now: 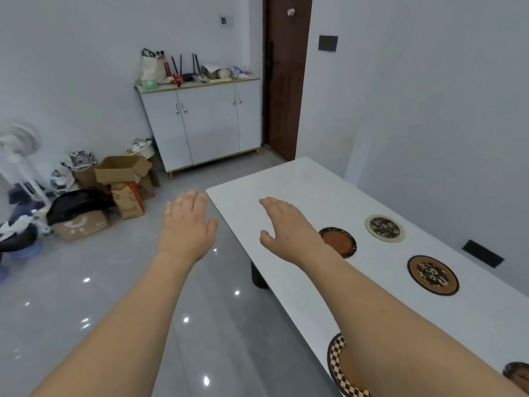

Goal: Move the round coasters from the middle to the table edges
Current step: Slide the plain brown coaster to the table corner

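Note:
Several round coasters lie on the white table (292, 179). A brown coaster with a dark rim (340, 242) sits partly behind my right wrist. A cream-rimmed dark floral coaster (384, 228) is farther right. A brown coaster with a dark floral centre (432, 275) lies nearer me. A checker-rimmed coaster (340, 368) lies at the near left edge, half hidden under my right forearm. Another dark coaster (518, 373) shows at the lower right corner. My right hand (286, 224) hovers flat over the table, fingers apart, holding nothing. My left hand (187, 224) is spread over the floor, left of the table.
A white cabinet (206, 124) with clutter on top stands against the far wall beside a brown door (286, 81). Cardboard boxes (123, 167) and bags are piled on the grey floor at left, next to a white fan (17, 144). A wall runs along the table's right side.

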### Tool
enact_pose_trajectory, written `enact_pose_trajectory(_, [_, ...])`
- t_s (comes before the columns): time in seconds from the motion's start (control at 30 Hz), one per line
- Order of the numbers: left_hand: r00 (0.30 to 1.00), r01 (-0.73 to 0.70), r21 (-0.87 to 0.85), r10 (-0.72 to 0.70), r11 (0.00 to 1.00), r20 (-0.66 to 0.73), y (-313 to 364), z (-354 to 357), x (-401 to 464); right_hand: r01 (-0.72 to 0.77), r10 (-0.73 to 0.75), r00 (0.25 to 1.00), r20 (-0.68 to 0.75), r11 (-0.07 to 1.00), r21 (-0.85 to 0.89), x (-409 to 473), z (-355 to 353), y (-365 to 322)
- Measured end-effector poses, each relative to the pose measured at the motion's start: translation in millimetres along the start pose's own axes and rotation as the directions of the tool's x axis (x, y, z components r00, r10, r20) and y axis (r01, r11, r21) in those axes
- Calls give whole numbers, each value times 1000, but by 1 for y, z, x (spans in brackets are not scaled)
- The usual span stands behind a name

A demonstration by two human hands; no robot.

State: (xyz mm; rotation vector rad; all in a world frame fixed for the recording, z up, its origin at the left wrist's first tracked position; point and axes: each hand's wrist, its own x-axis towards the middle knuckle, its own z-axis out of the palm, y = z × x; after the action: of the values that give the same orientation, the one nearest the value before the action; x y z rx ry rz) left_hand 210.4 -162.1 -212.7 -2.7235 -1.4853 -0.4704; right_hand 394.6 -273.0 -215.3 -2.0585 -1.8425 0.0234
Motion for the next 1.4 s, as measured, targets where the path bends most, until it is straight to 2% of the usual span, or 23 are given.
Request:
enact_pose_trajectory(0.33, [998,61,31,-61,998,-17,-57,7,99,21,-21,1000,-16,999,-45,128,23,14])
enact_pose_trajectory(0.5, [998,56,53,-58,997,39,-105,24,141,25,-20,996,88,998,-58,182,60,1])
enact_pose_trajectory(0.93, [999,26,9,-27,1000,34,-283,35,275,-20,24,998,58,998,-57,362,129,-94])
enact_pose_trajectory(1.23, [999,24,9,-24,1000,33,-349,60,381,-80,86,993,87,994,-73,484,166,-91])
enact_pose_trajectory(1.4, [998,-53,34,51,998,40,-361,73,438,-143,146,988,56,989,-46,531,173,-78])
